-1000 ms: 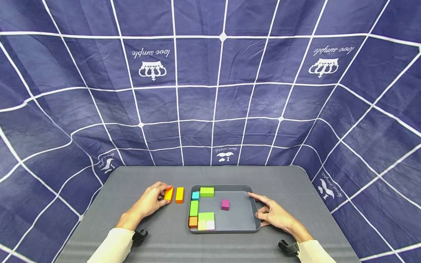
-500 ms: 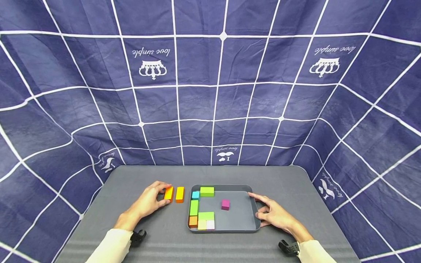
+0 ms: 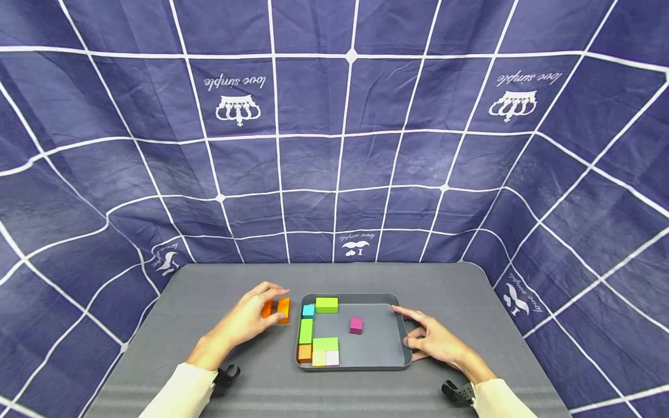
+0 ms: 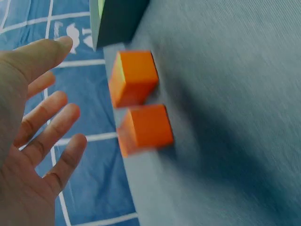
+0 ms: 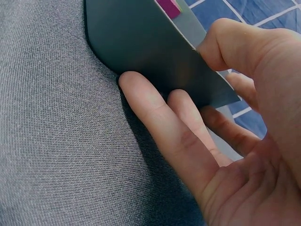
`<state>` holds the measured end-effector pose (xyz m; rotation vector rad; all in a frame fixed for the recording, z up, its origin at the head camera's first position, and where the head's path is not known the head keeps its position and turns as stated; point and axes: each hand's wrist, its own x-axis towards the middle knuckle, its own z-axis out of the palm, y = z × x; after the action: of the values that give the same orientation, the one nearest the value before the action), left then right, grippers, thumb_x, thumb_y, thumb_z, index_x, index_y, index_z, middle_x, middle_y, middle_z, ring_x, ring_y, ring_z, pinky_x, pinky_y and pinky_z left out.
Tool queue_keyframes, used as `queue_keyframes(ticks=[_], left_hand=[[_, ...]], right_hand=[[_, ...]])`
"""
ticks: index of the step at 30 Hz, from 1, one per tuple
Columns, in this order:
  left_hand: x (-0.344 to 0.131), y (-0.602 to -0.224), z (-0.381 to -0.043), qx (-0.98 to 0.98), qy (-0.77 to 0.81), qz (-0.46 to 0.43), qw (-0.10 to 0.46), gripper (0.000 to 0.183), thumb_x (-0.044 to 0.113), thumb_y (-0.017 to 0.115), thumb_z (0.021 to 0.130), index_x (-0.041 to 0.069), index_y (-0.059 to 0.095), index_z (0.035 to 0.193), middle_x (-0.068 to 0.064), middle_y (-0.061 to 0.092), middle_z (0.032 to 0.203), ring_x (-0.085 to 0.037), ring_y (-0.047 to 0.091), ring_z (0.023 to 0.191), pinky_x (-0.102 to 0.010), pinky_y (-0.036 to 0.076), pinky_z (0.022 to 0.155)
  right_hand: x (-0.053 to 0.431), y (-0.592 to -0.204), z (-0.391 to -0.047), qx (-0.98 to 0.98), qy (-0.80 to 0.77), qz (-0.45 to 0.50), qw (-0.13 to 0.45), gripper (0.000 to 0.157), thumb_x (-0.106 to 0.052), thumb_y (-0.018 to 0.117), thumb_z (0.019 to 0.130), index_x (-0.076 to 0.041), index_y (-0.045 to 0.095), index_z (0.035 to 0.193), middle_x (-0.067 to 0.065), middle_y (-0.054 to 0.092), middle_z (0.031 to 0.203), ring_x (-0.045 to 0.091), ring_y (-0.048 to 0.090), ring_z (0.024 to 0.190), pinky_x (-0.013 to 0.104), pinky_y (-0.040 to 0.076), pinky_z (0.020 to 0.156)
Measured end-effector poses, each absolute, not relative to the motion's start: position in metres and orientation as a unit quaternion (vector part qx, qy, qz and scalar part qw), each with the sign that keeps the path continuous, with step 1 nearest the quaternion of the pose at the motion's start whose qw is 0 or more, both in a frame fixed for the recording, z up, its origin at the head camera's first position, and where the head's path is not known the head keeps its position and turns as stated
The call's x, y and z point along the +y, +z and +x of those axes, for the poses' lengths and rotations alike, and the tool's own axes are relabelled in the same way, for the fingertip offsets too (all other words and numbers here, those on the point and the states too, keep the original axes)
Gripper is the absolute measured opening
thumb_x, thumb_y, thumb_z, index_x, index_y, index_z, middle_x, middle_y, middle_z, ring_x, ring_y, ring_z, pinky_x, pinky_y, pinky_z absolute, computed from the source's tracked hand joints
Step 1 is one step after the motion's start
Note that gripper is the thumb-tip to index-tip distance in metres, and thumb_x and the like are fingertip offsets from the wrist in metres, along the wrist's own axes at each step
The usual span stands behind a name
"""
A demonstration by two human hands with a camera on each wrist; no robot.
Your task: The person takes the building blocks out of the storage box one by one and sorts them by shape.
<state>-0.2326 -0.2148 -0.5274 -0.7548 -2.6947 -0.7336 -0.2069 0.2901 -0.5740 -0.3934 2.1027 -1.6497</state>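
Observation:
My left hand [image 3: 250, 316] reaches over two yellow-orange blocks on the grey table. In the left wrist view its fingers are spread, apart from the nearer orange block [image 4: 146, 126] and the farther one [image 4: 134, 77]. Seen from the head, the hand partly covers the left block [image 3: 267, 308], and its thumb crosses in front of the right block [image 3: 283, 306]. My right hand [image 3: 439, 343] holds the grey tray [image 3: 355, 368] at its right end. In the right wrist view, one digit bends onto the tray's rim while other fingers [image 5: 136, 87] press against the outer wall.
Inside the tray's left part lie a cyan cube [image 3: 308, 310], green blocks [image 3: 326, 304], an orange cube [image 3: 305, 353], a yellow cube [image 3: 319, 359] and a pale pink cube [image 3: 331, 357]. A magenta cube [image 3: 356, 325] sits near the middle. Blue cloth [image 3: 334, 162] surrounds the table.
My left hand has left its place beside the left orange block and moved right, over both blocks, with its fingers spread. The right hand and tray stay put; the head view shifts slightly.

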Motion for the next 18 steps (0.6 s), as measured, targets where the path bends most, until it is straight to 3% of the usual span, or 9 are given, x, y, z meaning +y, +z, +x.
queue_keyframes(ticks=[9, 18], left_hand=[[-0.18, -0.518, -0.237, -0.919, -0.228, -0.313, 0.074, 0.049, 0.021, 0.094, 0.101, 0.013, 0.079, 0.147, -0.001, 0.077, 0.142, -0.027, 0.078, 0.13, -0.053, 0.066, 0.111], [-0.144, -0.521, -0.245, -0.927, -0.193, -0.32, 0.04, 0.051, 0.021, 0.095, 0.099, 0.01, 0.079, 0.146, -0.005, 0.077, 0.136, -0.028, 0.078, 0.125, -0.057, 0.063, 0.11]], right_hand=[[0.289, -0.572, -0.207, 0.756, -0.598, -0.142, 0.226, 0.089, 0.006, 0.075, 0.103, -0.011, 0.038, 0.182, 0.035, 0.042, 0.148, 0.016, 0.078, 0.101, 0.045, 0.075, 0.08], [0.29, -0.574, -0.208, 0.757, -0.595, -0.149, 0.225, 0.089, 0.005, 0.076, 0.104, -0.01, 0.037, 0.182, 0.035, 0.041, 0.148, 0.014, 0.078, 0.101, 0.044, 0.075, 0.079]])
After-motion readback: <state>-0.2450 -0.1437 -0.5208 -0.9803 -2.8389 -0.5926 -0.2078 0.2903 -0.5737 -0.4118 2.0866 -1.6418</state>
